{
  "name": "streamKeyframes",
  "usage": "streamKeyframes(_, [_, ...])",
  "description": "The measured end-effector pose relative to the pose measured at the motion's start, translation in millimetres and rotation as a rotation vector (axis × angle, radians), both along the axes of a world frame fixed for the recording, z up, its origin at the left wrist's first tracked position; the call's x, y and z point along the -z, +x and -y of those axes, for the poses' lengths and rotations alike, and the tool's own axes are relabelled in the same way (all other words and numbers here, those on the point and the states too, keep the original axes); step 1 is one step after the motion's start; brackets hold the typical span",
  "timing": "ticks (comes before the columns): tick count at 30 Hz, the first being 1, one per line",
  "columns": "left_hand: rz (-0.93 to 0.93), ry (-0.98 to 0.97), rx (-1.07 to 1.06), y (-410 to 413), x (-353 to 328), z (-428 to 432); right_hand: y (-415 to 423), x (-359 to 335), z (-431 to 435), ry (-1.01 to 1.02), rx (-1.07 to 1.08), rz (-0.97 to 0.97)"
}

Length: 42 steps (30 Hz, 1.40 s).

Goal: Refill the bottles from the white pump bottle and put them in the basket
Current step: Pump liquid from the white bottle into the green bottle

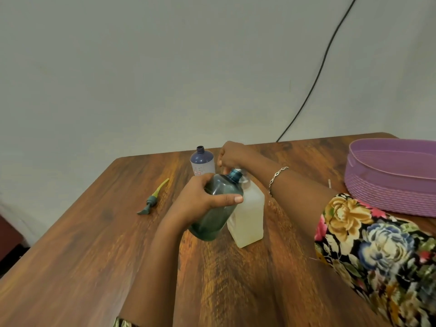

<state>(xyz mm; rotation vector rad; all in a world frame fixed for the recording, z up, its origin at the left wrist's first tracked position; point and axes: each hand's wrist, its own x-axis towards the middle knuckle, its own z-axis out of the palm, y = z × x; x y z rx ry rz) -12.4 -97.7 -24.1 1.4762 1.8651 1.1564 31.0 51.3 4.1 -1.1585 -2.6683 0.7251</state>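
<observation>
Left hand (200, 199) grips teal bottle (217, 218) mid-worktop (94, 256), tilted, open neck against top of white bottle (250, 215). White bottle stands upright, touching teal one. Right hand (232, 153) sits over white bottle's top, fingers curled round it; pump mostly hidden. Uncapped purple bottle (202, 162) upright near far edge. Loose pump head (152, 200) lies towards left edge. Purple basket (389, 185) at right edge.

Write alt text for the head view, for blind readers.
The left hand holds a dark teal translucent plastic bottle tilted, open neck at the top of a milky white square pump bottle; the right hand grips that top. On the wooden table: an uncapped purple bottle and a purple woven basket.
</observation>
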Motion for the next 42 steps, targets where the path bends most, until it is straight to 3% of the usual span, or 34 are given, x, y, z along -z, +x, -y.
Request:
streamKeyframes(6, [0.003, 0.017, -0.008, -4.0, -5.7, 2.3, 0.0, -17.8, 2.6, -0.157, -0.021, -0.058])
streamKeyframes(17, [-0.02, -0.021, -0.013, -4.5, 3.4, -0.2, -7.4, 7.5, -5.2, 0.086, 0.071, 0.019])
streamKeyframes(23, [-0.053, 0.002, -0.036, -3.7, -3.0, 1.3, -4.3, -8.2, -7.1, -0.036, 0.027, -0.057])
streamKeyframes(31, [-0.02, -0.039, 0.002, -0.4, 4.2, 0.9, -3.6, 8.0, -2.7, 0.108, 0.07, 0.109])
streamKeyframes(38, [-0.009, -0.012, -0.031, -1.9, 1.5, 3.6, -6.0, 1.9, -7.6, 0.027, 0.044, -0.03])
streamKeyframes(42, [0.005, 0.002, -0.026, -0.9, 0.2, 4.2, -3.3, -4.1, -7.4, -0.015, 0.012, -0.014])
